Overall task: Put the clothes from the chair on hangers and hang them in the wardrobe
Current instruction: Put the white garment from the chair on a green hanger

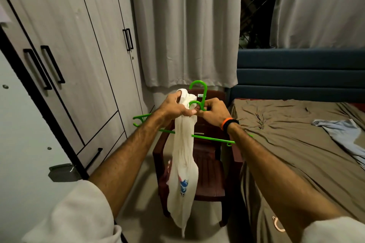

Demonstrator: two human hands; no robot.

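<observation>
The left hand (177,104) is gripping the bunched top of a white shirt (183,163), which is hanging down in front of the dark red chair (209,163), while the right hand (213,112) is pinching the necks of green hangers (199,92) just beside it, an orange and black band (229,124) sitting on that wrist. The hangers' arms are sticking out to both sides behind the forearms, the closed wardrobe (65,45) is standing to the left, and a bluish garment (343,134) is lying on the brown-sheeted bed (286,134) to the right
</observation>
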